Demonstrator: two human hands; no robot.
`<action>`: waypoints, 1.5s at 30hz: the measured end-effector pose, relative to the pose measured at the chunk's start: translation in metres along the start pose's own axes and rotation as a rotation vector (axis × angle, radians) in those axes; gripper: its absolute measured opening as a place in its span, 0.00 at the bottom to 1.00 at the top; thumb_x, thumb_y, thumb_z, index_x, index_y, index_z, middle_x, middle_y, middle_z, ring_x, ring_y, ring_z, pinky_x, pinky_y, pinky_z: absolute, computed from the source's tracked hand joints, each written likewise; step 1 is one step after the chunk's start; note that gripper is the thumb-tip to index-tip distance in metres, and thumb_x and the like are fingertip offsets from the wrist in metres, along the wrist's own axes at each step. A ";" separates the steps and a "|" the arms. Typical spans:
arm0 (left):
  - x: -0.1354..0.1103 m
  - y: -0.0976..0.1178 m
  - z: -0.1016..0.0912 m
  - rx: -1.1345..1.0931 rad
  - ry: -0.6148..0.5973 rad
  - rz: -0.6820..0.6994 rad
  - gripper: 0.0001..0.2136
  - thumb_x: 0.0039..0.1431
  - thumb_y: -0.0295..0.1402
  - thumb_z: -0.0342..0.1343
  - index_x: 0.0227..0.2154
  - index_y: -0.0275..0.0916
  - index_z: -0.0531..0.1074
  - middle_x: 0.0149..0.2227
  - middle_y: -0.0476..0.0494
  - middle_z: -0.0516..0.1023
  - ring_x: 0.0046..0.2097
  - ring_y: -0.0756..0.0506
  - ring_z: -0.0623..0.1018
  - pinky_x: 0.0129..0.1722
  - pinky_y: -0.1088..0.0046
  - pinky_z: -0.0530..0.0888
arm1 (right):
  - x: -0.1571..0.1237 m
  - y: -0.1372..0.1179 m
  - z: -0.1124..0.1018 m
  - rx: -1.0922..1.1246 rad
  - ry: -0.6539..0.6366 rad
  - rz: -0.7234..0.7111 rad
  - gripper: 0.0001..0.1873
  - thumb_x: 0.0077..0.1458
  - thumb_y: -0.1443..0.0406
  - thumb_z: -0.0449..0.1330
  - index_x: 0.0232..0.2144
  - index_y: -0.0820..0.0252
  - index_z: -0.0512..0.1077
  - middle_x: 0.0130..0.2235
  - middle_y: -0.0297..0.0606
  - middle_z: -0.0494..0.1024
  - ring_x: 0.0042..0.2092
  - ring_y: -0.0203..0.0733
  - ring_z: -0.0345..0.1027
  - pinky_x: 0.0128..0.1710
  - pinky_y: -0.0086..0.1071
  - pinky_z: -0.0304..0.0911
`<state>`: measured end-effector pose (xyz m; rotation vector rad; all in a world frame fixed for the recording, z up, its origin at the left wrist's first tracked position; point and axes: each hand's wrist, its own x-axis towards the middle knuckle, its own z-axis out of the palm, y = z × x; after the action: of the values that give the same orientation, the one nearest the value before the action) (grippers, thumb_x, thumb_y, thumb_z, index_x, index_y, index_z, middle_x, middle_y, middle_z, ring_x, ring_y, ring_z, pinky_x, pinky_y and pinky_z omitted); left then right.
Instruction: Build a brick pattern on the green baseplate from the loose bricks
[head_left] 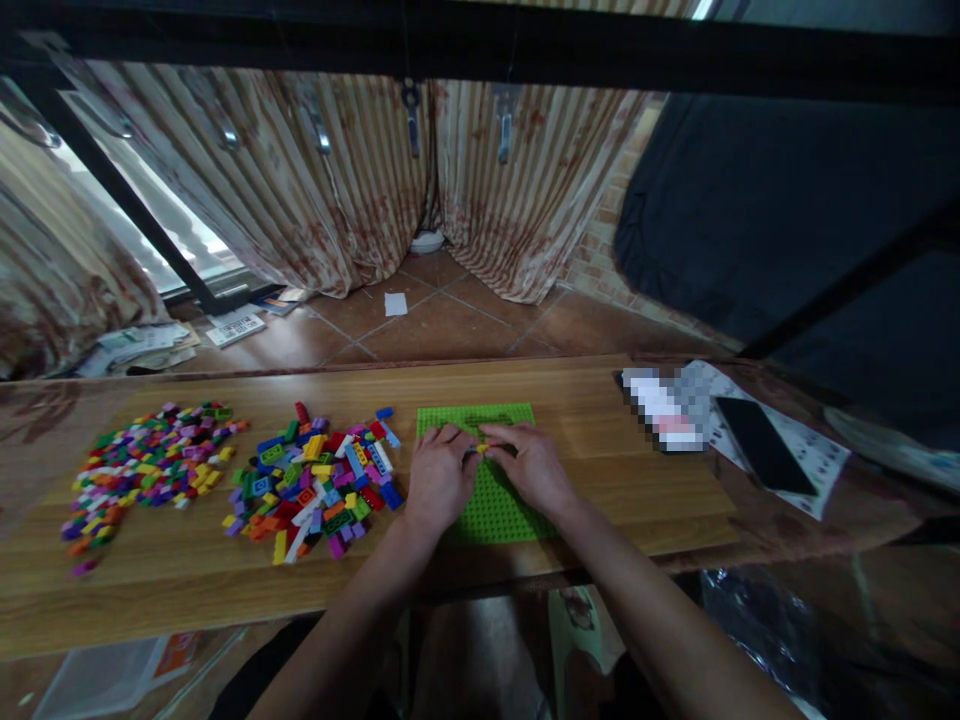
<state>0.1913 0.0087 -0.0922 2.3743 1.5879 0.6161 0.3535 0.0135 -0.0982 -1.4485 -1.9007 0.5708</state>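
Note:
A green studded baseplate (487,510) lies on the wooden board, and both my hands are over its upper half. Between my fingertips is a small yellow toy brick (482,449). My right hand (531,466) pinches it with thumb and forefinger. From the other side, my left hand (441,474) has its fingers closed close to the brick; a bluish bit shows at its fingertips, too small to name. Some dark green pieces seem to sit on the plate behind my fingers, partly hidden. Left of the plate lies a heap of mixed larger bricks (315,485).
Farther left spreads a pile of smaller coloured pieces (150,460). On the right, a dark phone (765,445) rests on a printed sheet (821,470), beside a blurred-out item (664,410). A black bar (480,40) crosses above, with metal clips hanging from it.

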 end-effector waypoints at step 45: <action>0.002 0.007 -0.007 0.117 -0.051 -0.008 0.07 0.61 0.32 0.52 0.38 0.43 0.76 0.41 0.43 0.77 0.45 0.40 0.74 0.47 0.60 0.69 | -0.001 0.006 0.002 -0.192 0.058 0.208 0.05 0.53 0.58 0.64 0.29 0.47 0.80 0.37 0.37 0.75 0.44 0.47 0.65 0.46 0.43 0.56</action>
<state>0.1948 0.0071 -0.0827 2.4440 1.6541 0.4686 0.3560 0.0142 -0.1039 -1.7812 -1.8124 0.4447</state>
